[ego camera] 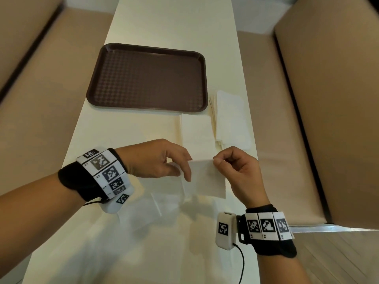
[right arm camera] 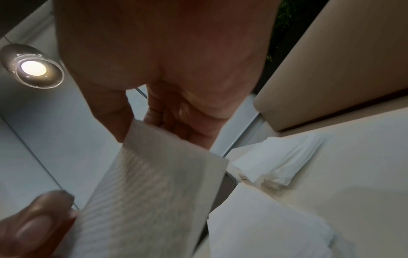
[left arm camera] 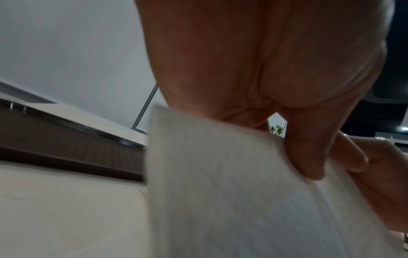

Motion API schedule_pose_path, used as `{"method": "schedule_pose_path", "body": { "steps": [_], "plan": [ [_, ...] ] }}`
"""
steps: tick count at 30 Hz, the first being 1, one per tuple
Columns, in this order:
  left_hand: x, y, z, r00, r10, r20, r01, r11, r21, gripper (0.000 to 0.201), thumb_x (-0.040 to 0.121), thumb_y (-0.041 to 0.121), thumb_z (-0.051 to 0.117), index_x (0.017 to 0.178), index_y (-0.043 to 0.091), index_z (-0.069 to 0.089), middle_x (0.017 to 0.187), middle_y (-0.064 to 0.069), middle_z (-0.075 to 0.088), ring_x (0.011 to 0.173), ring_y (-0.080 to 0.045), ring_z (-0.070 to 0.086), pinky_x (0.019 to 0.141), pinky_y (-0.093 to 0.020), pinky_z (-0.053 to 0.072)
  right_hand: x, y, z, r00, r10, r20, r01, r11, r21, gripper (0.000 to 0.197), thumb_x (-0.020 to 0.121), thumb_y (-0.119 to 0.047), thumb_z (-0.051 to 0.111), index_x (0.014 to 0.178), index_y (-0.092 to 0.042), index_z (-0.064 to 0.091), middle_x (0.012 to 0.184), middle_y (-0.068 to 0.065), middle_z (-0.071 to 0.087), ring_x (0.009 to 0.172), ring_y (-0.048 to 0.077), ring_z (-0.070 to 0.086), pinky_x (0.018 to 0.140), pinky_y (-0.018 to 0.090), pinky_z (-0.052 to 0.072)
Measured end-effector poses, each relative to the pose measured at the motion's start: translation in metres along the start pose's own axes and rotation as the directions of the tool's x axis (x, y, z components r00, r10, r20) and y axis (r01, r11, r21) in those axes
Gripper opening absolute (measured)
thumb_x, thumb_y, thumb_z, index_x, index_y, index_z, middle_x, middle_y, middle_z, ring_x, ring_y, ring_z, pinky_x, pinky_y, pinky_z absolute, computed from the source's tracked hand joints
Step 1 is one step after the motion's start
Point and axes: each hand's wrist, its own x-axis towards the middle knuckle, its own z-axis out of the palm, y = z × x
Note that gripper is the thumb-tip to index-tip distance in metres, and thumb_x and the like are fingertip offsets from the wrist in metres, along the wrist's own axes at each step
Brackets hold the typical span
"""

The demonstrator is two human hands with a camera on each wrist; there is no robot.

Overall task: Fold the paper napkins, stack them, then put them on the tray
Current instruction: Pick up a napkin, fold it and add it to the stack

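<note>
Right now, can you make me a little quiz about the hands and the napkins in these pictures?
1. True or false: the tray already has napkins on it.
2. Which hands hold the napkin? A) left hand only B) right hand only C) both
3. Fill in: the napkin pile lies on the table on the tray's ____ side.

Key: 1 false; 2 C; 3 right.

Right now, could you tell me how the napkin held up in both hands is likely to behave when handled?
Probably floppy: the napkin hangs from its top edge, pinched by the left hand and right hand. Likely very light, since fingertip grips carry it. It looks thin and textured, so it may crease or tear easily.
</note>
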Motion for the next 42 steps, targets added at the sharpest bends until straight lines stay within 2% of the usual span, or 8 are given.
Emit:
{"method": "schedule_pose_path", "body": {
  "steps": [8,11,14,18,25,32,36,42],
  "plan": [
    [0.015,0.006,0.005,0.991,-0.062,0.118,0.054,0.996,0.064,0.041,0.096,0.008,0.064,0.112,0.045,0.073,0.11,0.029,0.067,0.101,0.005,0.062,0.088,-0.012,0.044,0.006,0.001,-0.003,1.0,-0.002,-0.007,0.002,0.999,-0.038,0.004,0.093,-0.018,0.072,0.096,-0.021,0.073,0.089,-0.006,0.07,0.084,0.008,0.063,0.077,0.023,0.05],
    [0.023,-0.001,0.007,0.996,-0.047,-0.072,0.035,0.986,-0.161,0.048,0.094,-0.004,0.063,0.12,0.035,0.07,0.118,0.022,0.069,0.106,-0.005,0.067,0.094,-0.019,0.052,0.007,0.017,-0.002,0.984,0.142,-0.105,-0.108,0.955,0.277,0.062,0.076,-0.058,0.079,0.116,-0.013,0.066,0.111,0.005,0.072,0.1,0.019,0.068,0.081,0.032,0.055],
    [0.03,-0.01,0.011,0.956,-0.074,-0.283,-0.055,0.905,-0.423,0.053,0.093,-0.012,0.06,0.129,0.026,0.065,0.128,0.011,0.068,0.107,-0.019,0.07,0.091,-0.029,0.058,-0.002,0.032,0.009,0.939,0.344,0.021,-0.308,0.812,0.496,0.09,0.066,-0.062,0.084,0.13,-0.004,0.058,0.122,0.014,0.069,0.104,0.029,0.069,0.08,0.042,0.058],
    [0.045,-0.02,0.022,0.917,-0.143,-0.373,-0.1,0.821,-0.562,0.059,0.093,-0.014,0.055,0.136,0.026,0.057,0.134,-0.002,0.064,0.113,-0.027,0.068,0.091,-0.037,0.058,-0.014,0.043,0.032,0.881,0.464,0.089,-0.462,0.805,0.372,0.028,0.094,-0.017,0.068,0.12,-0.008,0.068,0.109,0.014,0.076,0.093,0.034,0.074,0.077,0.043,0.06],
    [0.067,-0.048,0.011,0.838,-0.297,-0.458,-0.109,0.731,-0.674,0.049,0.092,-0.013,0.056,0.132,0.016,0.061,0.131,-0.008,0.066,0.107,-0.025,0.07,0.083,-0.038,0.06,-0.004,0.052,0.028,0.817,0.575,-0.04,-0.54,0.788,0.296,0.015,0.093,-0.005,0.069,0.108,-0.002,0.068,0.081,0.011,0.073,0.061,0.022,0.065,0.057,0.029,0.055],
    [0.088,-0.074,-0.008,0.749,-0.309,-0.586,0.122,0.934,-0.336,0.045,0.088,-0.001,0.07,0.12,0.031,0.072,0.081,-0.004,0.064,0.066,-0.009,0.058,0.057,-0.012,0.045,0.006,0.055,0.021,0.799,0.575,-0.177,-0.537,0.814,0.221,0.014,0.089,-0.002,0.072,0.099,0.005,0.066,0.074,0.013,0.068,0.058,0.019,0.064,0.056,0.029,0.057],
    [0.094,-0.08,-0.01,0.77,-0.249,-0.588,0.211,0.968,-0.133,0.046,0.088,0.003,0.07,0.122,0.034,0.07,0.112,0.002,0.069,0.087,-0.013,0.065,0.08,-0.011,0.051,0.01,0.058,0.023,0.79,0.579,-0.202,-0.547,0.815,0.194,0.015,0.088,-0.001,0.072,0.099,0.008,0.065,0.075,0.015,0.068,0.054,0.019,0.063,0.055,0.03,0.058],
    [0.106,-0.086,-0.007,0.75,-0.254,-0.61,0.328,0.945,0.01,0.044,0.089,0.006,0.067,0.127,0.028,0.067,0.146,0.011,0.046,0.094,-0.013,0.062,0.085,-0.006,0.043,0.014,0.065,0.025,0.772,0.594,-0.226,-0.572,0.804,0.16,0.019,0.087,-0.003,0.074,0.099,0.005,0.061,0.071,0.016,0.068,0.051,0.021,0.063,0.054,0.031,0.056]
  ]
}}
